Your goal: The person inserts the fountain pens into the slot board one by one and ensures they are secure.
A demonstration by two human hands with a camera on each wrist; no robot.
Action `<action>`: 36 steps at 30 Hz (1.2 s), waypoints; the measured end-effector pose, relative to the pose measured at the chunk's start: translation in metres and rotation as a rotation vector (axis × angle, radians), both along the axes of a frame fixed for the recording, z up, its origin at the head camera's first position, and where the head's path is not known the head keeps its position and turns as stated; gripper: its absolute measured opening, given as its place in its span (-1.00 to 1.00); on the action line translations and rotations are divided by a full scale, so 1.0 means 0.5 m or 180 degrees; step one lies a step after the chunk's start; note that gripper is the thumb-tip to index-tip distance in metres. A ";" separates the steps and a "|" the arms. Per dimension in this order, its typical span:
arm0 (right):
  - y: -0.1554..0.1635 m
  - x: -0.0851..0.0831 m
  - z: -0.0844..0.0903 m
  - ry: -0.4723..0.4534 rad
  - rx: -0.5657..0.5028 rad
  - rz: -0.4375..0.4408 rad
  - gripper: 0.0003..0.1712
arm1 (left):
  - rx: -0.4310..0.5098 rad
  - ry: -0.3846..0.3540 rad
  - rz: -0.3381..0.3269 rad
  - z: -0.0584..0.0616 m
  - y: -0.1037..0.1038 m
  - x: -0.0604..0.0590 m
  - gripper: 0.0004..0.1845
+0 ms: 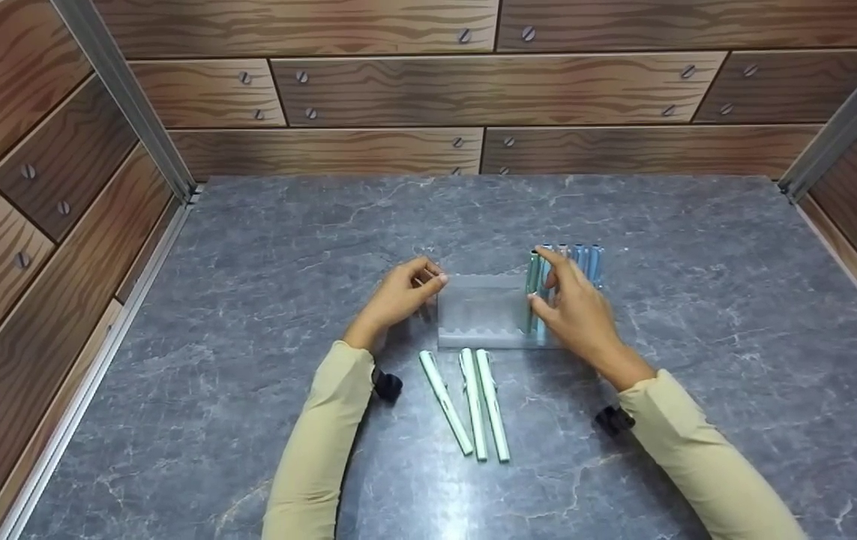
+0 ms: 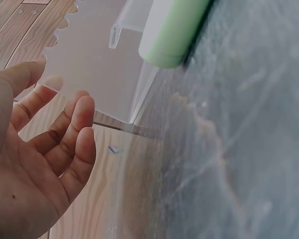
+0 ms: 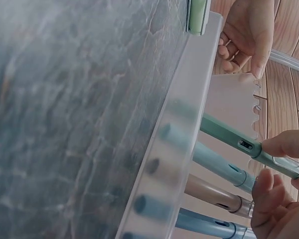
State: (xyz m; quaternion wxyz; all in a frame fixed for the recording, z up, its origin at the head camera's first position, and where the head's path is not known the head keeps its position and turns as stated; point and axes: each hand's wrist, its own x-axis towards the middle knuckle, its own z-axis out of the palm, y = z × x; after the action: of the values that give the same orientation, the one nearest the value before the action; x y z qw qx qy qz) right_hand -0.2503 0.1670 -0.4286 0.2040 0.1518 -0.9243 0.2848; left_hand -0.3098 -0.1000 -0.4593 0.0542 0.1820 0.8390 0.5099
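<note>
A clear plastic pen rack (image 1: 480, 304) with notched edges stands on the table. At its upper left corner, my left hand (image 1: 402, 292) pinches the sheet between thumb and index finger, the other fingers loosely bent. My right hand (image 1: 582, 304) holds a dark green pen (image 3: 224, 132) near its capped top, its lower end behind the rack's front lip. Beside that pen, a light blue pen (image 3: 217, 159), a brown pen (image 3: 209, 191) and blue pens (image 3: 204, 224) lean in the rack's right part, partly hidden by my right hand in the head view.
Three pale green pens lie in front of the rack: a slanted left pen (image 1: 444, 401), a middle pen (image 1: 473, 405) and a right pen (image 1: 493, 405). The grey marbled table (image 1: 248, 315) is bordered by wood-patterned walls (image 1: 398, 90).
</note>
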 end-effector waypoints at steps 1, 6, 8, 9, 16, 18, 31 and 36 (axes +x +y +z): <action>0.000 -0.001 0.000 -0.0008 0.0015 -0.0013 -0.22 | -0.0019 -0.0004 0.0000 0.001 0.000 0.000 -0.73; 0.001 -0.007 0.002 -0.0062 0.0047 -0.0047 -0.21 | -0.0068 -0.0014 0.0005 0.003 0.000 0.001 -0.72; 0.001 -0.009 0.002 -0.0073 0.0053 -0.0061 -0.21 | -0.0060 -0.0011 0.0008 0.004 0.000 0.001 -0.72; 0.002 -0.009 0.002 -0.0080 0.0055 -0.0064 -0.22 | -0.0055 -0.0013 0.0011 0.004 0.000 0.001 -0.73; 0.004 -0.011 0.001 -0.0066 0.0087 -0.0069 -0.23 | -0.0010 -0.0027 0.0004 0.003 0.000 0.002 -0.73; 0.005 -0.009 0.001 -0.0046 0.0079 -0.0070 -0.22 | 0.0002 -0.0021 -0.0009 0.003 0.000 0.002 -0.73; 0.001 0.034 0.006 -0.0318 0.0031 0.0111 -0.22 | 0.0089 -0.0025 0.0020 0.003 0.001 0.003 -0.75; -0.002 0.047 -0.001 -0.0585 -0.0028 0.0298 -0.20 | 0.0102 -0.0011 0.0013 0.001 0.002 0.003 -0.75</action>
State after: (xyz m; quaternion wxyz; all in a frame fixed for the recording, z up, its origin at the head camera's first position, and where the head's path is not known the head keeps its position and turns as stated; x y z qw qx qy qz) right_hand -0.2269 0.1658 -0.4291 0.1055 0.1671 -0.9297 0.3107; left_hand -0.3081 -0.0988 -0.4590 0.0518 0.1802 0.8310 0.5237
